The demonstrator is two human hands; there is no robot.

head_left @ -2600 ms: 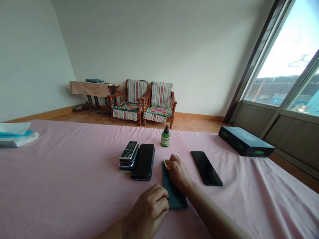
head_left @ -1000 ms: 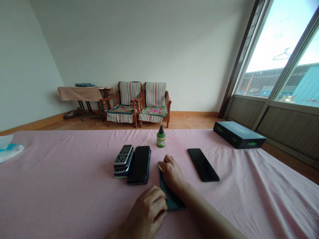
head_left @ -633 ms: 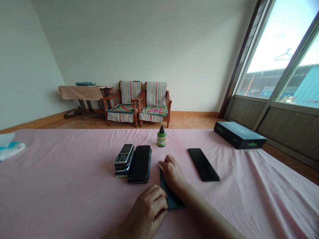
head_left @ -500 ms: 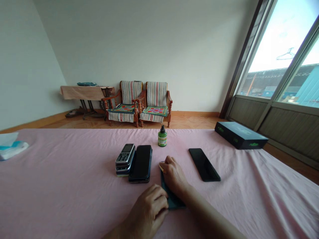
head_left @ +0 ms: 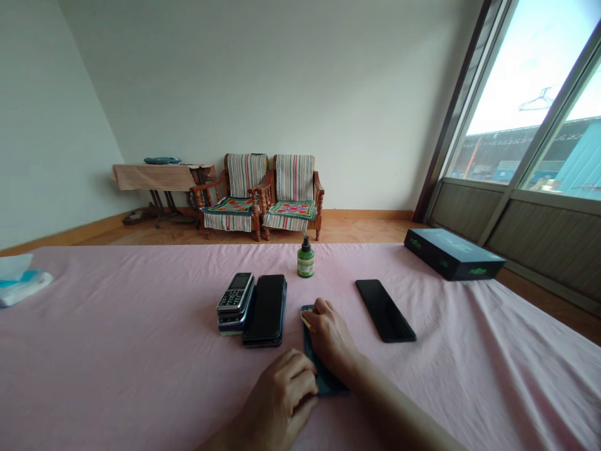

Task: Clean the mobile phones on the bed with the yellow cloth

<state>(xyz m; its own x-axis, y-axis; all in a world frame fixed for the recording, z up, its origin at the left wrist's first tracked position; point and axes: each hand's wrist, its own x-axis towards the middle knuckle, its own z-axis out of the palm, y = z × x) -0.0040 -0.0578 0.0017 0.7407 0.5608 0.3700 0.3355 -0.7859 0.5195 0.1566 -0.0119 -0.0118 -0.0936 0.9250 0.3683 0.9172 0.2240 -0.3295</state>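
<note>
A dark teal phone (head_left: 330, 383) lies on the pink cloth in front of me, partly covered by my hands. Curled fingers of my left hand (head_left: 284, 391) grip its lower left edge. Over its upper part, my right hand (head_left: 330, 332) is closed on a small pale yellowish piece (head_left: 307, 321), perhaps a folded cloth or wipe, pressed against the phone. Most of that piece is hidden under the fingers. To the left, a black phone (head_left: 265, 308) tops a stack beside a pile of keypad phones (head_left: 236, 293). Another black phone (head_left: 385, 311) lies to the right.
A green spray bottle (head_left: 305, 259) stands beyond my hands. The black box (head_left: 453, 254) is at the far right of the pink-covered surface (head_left: 141, 351), and a tissue pack (head_left: 23, 287) is at the left edge. Two wooden chairs (head_left: 293, 178) stand against the wall.
My right hand has slid slightly towards me along the phone with the pale piece, showing more of the phone's top end. My left hand keeps its hold.
</note>
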